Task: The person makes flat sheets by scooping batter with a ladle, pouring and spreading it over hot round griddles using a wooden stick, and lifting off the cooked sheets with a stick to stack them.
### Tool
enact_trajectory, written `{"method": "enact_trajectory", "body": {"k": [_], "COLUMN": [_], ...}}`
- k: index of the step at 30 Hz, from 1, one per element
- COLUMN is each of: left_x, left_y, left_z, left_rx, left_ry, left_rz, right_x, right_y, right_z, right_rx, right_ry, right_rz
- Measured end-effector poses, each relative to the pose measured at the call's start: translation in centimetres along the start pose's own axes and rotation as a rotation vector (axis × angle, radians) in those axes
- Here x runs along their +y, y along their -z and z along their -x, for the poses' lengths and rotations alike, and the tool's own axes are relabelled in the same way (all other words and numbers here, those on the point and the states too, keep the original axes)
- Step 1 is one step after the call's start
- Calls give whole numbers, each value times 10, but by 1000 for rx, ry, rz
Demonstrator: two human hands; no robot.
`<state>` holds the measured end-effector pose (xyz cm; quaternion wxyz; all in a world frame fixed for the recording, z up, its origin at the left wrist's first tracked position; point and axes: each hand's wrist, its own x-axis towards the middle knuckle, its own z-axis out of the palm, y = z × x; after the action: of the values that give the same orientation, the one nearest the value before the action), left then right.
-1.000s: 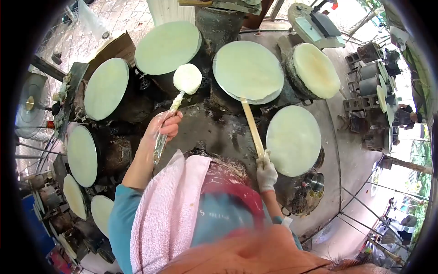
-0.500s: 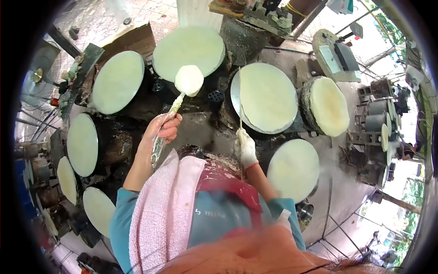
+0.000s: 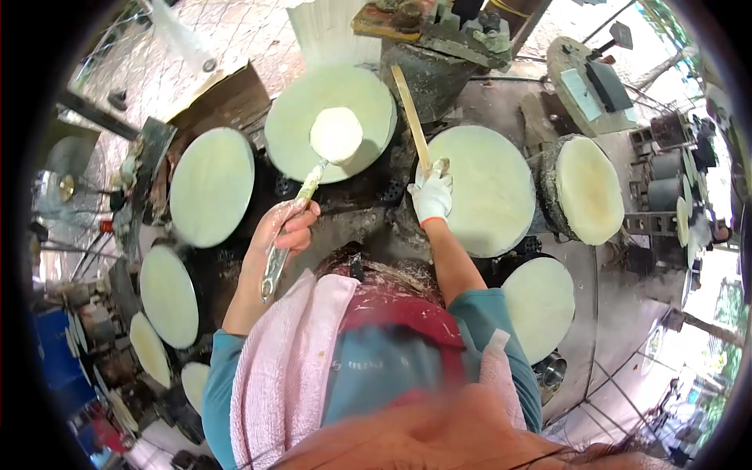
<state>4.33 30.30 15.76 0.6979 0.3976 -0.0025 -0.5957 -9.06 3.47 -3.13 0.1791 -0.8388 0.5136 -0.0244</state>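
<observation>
My bare left hand point(image 3: 280, 233) is closed around the handle of a ladle point(image 3: 336, 135). The ladle's round bowl, white with batter, hangs over the far griddle point(image 3: 286, 113), which carries a pale green-white sheet. My right hand point(image 3: 432, 196), in a white glove, grips a long flat wooden stick point(image 3: 410, 106) that points away from me, its broad face showing. That hand is over the left edge of the right griddle point(image 3: 489, 200), where another pale round sheet lies. Whether the hand touches this sheet I cannot tell.
More round griddles with pale sheets curve around me, including a left one point(image 3: 211, 188) and a near right one point(image 3: 540, 309). A browner sheet point(image 3: 589, 192) lies further right. A cardboard piece point(image 3: 223, 102) and a dark drum point(image 3: 427, 82) stand at the back.
My right hand has moved forward over the right griddle's edge, and the stick has turned from edge-on to broad face. The ladle remains over the far griddle. My view has shifted slightly.
</observation>
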Motion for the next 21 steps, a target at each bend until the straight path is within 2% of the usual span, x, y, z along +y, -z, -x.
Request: {"method": "enact_trajectory", "body": {"k": [2, 4, 7, 10, 12, 16, 18, 20, 21], "left_x": [21, 39, 63, 76, 79, 77, 66, 53, 46], "left_y": [5, 9, 9, 10, 5, -5, -15, -30, -38], "left_z": [-14, -29, -49, -70, -81, -105, -114, -120, -123], "left_rx": [21, -38, -16, -49, -64, -97, -110, -109, -112], "left_ry": [51, 74, 127, 177, 197, 222, 230, 229, 224], "left_rz": [-77, -94, -162, -181, -172, -172, -159, -161, -154], "right_x": [4, 17, 33, 34, 56, 91, 113, 121, 132], "right_y": [-5, -15, 14, 103, 145, 235, 283, 342, 369], "right_z": [-11, -20, -30, -49, -76, -139, -171, -187, -186], "right_rx": [-19, 85, 193, 97, 249, 253, 187, 144, 204], "right_ry": [-48, -28, 33, 35, 154, 185, 227, 74, 83], "right_rz": [-18, 32, 108, 186, 214, 167, 18, 136, 61]}}
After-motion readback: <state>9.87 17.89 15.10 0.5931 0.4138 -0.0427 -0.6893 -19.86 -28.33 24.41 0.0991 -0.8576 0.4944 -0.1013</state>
